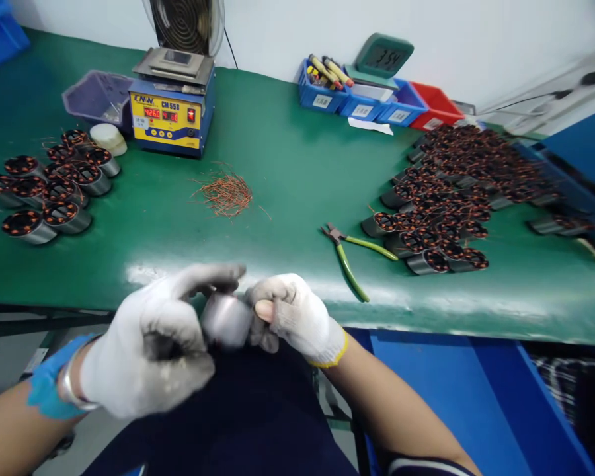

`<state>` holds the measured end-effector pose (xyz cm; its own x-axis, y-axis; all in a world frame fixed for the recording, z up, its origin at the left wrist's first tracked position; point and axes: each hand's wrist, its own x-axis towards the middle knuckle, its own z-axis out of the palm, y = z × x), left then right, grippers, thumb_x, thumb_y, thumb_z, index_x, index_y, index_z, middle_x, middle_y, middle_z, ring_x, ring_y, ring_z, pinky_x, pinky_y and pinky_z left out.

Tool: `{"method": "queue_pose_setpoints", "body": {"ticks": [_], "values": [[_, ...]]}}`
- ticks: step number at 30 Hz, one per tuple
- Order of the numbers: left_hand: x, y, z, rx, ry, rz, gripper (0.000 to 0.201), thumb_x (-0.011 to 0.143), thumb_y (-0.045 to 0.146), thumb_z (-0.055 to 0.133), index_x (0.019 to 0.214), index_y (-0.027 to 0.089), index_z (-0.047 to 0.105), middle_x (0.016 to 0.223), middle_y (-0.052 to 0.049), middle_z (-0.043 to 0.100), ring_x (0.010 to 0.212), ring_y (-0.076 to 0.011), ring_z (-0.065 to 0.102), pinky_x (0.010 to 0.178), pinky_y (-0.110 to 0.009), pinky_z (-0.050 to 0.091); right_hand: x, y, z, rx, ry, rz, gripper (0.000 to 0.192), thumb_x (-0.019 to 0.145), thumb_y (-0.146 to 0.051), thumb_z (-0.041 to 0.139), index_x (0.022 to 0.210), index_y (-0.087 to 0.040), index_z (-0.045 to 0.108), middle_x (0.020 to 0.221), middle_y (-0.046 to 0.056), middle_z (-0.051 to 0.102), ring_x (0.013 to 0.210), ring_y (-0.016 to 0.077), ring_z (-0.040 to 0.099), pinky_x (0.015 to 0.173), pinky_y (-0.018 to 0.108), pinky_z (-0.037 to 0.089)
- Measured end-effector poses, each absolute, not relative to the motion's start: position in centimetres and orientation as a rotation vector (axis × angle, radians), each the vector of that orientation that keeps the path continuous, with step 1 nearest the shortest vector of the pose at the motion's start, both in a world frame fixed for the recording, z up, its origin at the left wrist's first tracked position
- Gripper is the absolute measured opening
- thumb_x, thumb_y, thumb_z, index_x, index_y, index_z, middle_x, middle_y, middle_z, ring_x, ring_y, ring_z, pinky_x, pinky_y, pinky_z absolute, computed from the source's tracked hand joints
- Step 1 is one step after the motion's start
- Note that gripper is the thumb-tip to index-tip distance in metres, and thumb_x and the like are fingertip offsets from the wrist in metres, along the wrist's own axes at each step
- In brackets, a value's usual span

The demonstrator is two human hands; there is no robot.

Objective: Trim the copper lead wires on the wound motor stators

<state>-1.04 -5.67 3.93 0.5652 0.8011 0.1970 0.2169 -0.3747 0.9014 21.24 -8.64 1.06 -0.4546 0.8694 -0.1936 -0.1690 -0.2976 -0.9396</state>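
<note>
Your left hand [153, 340] and right hand [295, 317] both grip one stator [227, 320] just below the desk [287, 165] edge | small finished-looking batch left of cutters [350, 254] | big pile [456, 192] right, likely pending

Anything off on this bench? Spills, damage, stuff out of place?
A loose heap of copper wire clippings lies scattered on the green mat in front of the blue and yellow unit. The green-handled cutters lie open by the right pile of stators. One fingertip shows bare through the right hand glove.
</note>
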Motion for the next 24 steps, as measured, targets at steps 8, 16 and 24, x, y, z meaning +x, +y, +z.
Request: {"method": "queue_pose_setpoints", "body": {"ticks": [8, 16, 24], "values": [[-0.3, -4.2, 3.1, 1.359, 0.792, 0.307, 0.035, 0.092, 0.049, 0.050, 0.088, 0.019, 0.068, 0.080, -0.008, 0.071, 0.081, -0.0245, 0.070, 0.067, -0.037, 0.060, 21.4, -8.6, 3.6, -1.034, -1.830, 1.215, 0.026, 0.085, -0.023, 0.053, 0.060, -0.018, 0.051, 0.057, -0.002, 0.050, 0.051, 0.0090, 0.045, 0.050, 0.022, 0.035], [-0.4, -4.7, 4.4, 1.567, 0.700, 0.631, 0.027, 0.077, 0.026, 0.066, 0.104, 0.024, 0.065, 0.116, -0.007, 0.069, 0.103, -0.0252, 0.068, 0.087, -0.039, 0.058, 21.1, -8.3, 3.3, -1.093, -1.822, 1.309, 0.028, 0.083, -0.027, 0.054, 0.058, -0.019, 0.047, 0.056, -0.003, 0.048, 0.051, 0.0088, 0.043, 0.050, 0.022, 0.033], [0.6, -2.2, -0.1, 2.441, 0.969, 0.529, 0.046, 0.078, 0.043, 0.065, 0.113, 0.012, 0.066, 0.100, -0.013, 0.072, 0.093, -0.0313, 0.067, 0.084, -0.048, 0.052, 21.9, -5.8, 1.6, -1.642, -2.097, 1.000, 0.028, 0.092, -0.036, 0.046, 0.081, -0.018, 0.064, 0.073, 0.003, 0.066, 0.064, 0.0154, 0.058, 0.057, 0.027, 0.043]]}}
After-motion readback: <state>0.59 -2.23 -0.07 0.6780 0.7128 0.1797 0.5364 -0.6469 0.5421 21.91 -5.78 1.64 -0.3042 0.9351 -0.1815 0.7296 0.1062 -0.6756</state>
